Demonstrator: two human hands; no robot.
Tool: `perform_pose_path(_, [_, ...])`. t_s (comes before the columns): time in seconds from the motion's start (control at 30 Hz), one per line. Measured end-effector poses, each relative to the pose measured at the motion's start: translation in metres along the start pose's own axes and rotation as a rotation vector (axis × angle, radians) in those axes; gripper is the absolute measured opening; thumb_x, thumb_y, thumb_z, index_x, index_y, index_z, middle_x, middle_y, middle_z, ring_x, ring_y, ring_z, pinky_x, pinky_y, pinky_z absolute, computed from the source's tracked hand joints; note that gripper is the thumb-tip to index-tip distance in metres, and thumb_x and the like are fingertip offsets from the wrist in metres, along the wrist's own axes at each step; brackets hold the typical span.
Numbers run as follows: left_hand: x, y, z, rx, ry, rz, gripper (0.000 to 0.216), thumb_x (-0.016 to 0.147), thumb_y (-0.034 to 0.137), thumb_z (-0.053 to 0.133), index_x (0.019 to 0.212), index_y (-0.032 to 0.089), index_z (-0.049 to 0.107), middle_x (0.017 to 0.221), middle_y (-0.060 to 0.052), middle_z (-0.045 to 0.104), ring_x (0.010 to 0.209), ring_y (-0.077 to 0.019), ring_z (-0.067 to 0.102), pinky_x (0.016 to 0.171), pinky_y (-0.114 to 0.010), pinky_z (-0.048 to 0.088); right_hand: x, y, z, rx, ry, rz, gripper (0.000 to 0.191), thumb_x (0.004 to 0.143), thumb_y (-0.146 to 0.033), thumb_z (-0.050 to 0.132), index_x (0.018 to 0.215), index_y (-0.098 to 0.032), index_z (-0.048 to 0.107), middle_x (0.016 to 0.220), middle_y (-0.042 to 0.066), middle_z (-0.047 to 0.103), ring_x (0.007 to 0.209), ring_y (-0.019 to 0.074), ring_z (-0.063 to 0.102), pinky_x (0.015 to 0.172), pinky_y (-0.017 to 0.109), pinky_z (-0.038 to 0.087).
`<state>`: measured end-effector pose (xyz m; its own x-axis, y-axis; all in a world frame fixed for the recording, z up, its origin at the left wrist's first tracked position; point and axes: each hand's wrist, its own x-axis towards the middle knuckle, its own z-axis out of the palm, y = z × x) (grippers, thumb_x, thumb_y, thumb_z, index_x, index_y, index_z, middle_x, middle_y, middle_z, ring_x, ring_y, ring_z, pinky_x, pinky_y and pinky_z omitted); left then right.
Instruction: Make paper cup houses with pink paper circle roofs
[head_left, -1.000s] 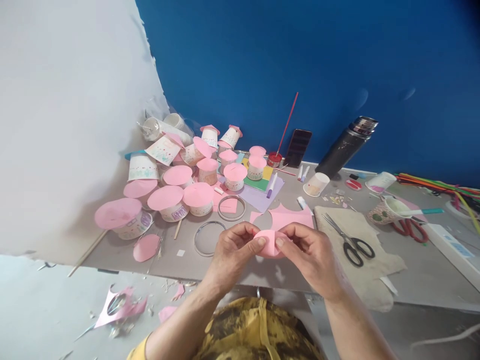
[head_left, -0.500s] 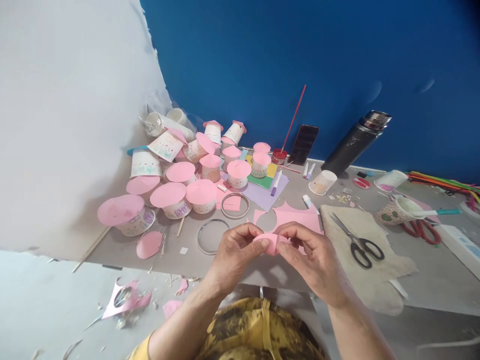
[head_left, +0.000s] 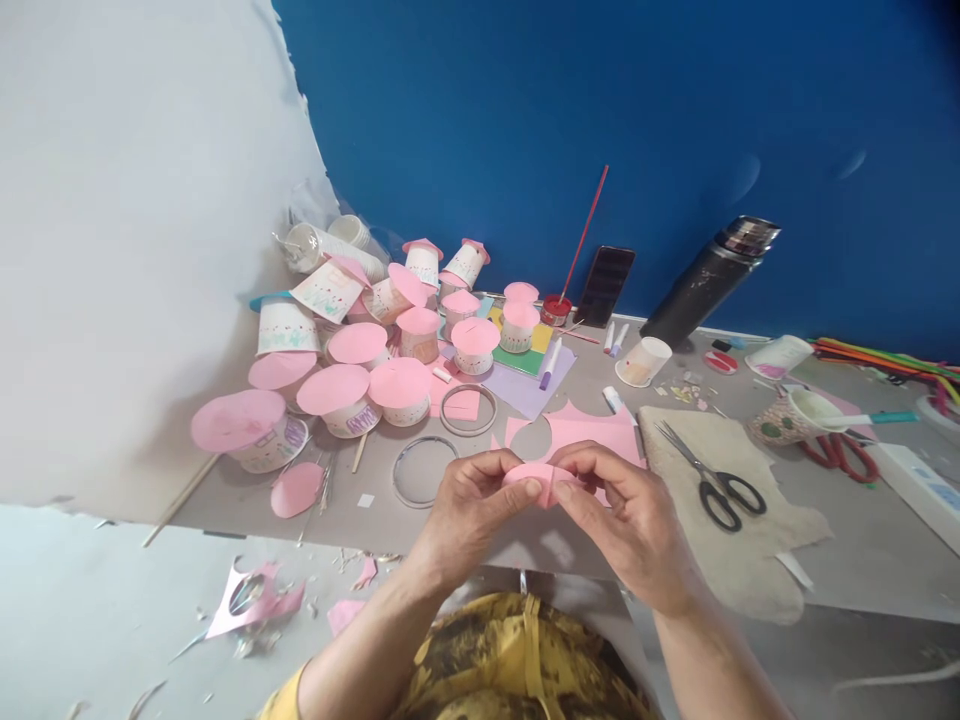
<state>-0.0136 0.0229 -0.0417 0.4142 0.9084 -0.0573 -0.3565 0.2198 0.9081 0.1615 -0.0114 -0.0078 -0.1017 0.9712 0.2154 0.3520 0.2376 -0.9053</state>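
Observation:
Between my hands is a pink paper disc (head_left: 541, 487) with a seam or fold line down its middle, held over the front part of the table. My left hand (head_left: 480, 500) pinches its left side, thumb on the near face. On the right side, my right hand (head_left: 619, 505) grips it the same way, with the thumb and fingers close to the seam. Just behind lies a pink sheet (head_left: 592, 430) with round pieces cut out. A tape ring (head_left: 424, 470) rests left of my hands, and black-handled scissors (head_left: 716, 480) lie on a beige cloth (head_left: 787, 540) to the right.
Several paper cups with pink paper tops (head_left: 337, 390) crowd the left of the table. A dark thermos (head_left: 712, 280), a phone (head_left: 606, 285) and a red pot with a stick (head_left: 556, 310) stand by the blue wall. Red-handled scissors (head_left: 836, 455) lie at right.
The view has shifted very slightly. Both hands keep their grip on the pink paper disc, with barely any movement.

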Motion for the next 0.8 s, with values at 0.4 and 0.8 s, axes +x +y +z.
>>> perform_pose_path(0.4, [-0.0013, -0.0012, -0.0005, 0.015, 0.025, -0.025, 0.027, 0.078, 0.038, 0.084, 0.069, 0.015, 0.073, 0.069, -0.001, 0.065, 0.067, -0.0111, 0.05, 0.067, -0.025, 0.037, -0.0014, 0.0053, -0.0016, 0.022, 0.0, 0.009, 0.02, 0.1, -0.032, 0.061, 0.084, -0.025, 0.073, 0.095, 0.002, 0.071, 0.088, 0.0176, 0.063, 0.078, 0.03, 0.046])
perform_pose_path(0.8, [-0.0023, -0.0028, 0.0007, 0.026, 0.029, -0.003, 0.025, 0.08, 0.037, 0.082, 0.07, 0.017, 0.073, 0.072, -0.002, 0.069, 0.071, -0.0128, 0.057, 0.071, -0.025, 0.042, -0.0014, 0.0032, -0.0011, 0.03, -0.012, 0.02, 0.021, 0.099, -0.033, 0.061, 0.083, -0.023, 0.071, 0.094, 0.005, 0.071, 0.088, 0.0195, 0.063, 0.077, 0.031, 0.046])
